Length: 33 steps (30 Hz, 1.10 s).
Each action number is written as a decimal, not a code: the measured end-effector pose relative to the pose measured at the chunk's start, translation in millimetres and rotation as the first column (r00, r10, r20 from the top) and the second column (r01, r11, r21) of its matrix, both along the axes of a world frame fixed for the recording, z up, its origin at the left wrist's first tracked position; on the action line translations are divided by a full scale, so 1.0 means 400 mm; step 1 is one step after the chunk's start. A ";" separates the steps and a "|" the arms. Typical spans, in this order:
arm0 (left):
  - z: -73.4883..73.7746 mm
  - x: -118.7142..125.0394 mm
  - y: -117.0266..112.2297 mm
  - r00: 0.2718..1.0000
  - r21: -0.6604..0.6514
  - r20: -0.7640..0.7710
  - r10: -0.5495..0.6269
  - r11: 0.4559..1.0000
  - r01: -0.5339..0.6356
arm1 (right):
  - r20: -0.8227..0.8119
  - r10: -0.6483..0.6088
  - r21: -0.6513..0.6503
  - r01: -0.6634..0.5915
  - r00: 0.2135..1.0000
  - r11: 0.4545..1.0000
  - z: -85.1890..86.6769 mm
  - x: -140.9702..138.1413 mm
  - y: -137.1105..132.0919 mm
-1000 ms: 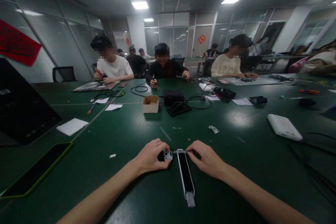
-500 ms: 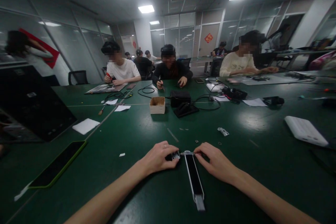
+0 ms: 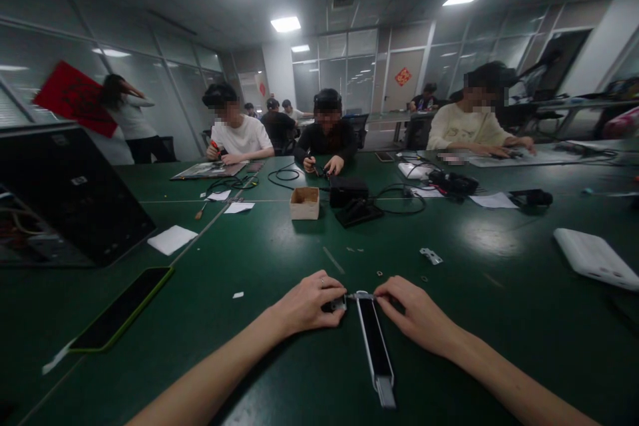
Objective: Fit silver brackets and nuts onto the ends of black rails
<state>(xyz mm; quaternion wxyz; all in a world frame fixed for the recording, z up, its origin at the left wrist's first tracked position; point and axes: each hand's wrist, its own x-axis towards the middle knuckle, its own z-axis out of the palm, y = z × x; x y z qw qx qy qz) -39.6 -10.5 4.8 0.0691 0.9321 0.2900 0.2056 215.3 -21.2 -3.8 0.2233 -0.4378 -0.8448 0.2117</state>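
Across the green workbench [image 3: 479, 346], a spare metal bracket [image 3: 430, 255] lies loose and unfitted — the black-and-silver rail [image 3: 375, 346] sits just ahead, its top end pinched by the right hand [image 3: 414, 309], the left hand [image 3: 307, 306] clenching a small end bracket [image 3: 334, 305] against it.

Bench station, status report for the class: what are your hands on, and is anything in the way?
Left hand gripping small metal bracket. Right hand pinching top end of black-and-silver rail. Small washer lying just beyond, not touching either hand.
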 end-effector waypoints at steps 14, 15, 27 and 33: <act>-0.005 0.002 0.010 0.999 -0.047 -0.022 0.033 0.998 -0.034 | -0.010 0.011 0.030 -0.011 1.000 1.000 0.013 0.007 -0.003; -0.007 0.001 0.011 0.999 -0.048 -0.020 0.034 0.998 -0.035 | -0.011 0.011 0.028 -0.011 1.000 1.000 0.014 0.007 -0.004; -0.005 0.000 0.011 0.999 -0.079 0.039 -0.013 0.997 0.016 | -0.008 -0.012 0.040 0.012 1.000 0.999 0.022 -0.003 -0.008; -0.020 0.002 0.017 0.999 -0.063 0.046 -0.025 0.998 0.028 | -0.015 0.015 0.049 -0.014 1.000 0.999 0.013 -0.010 -0.010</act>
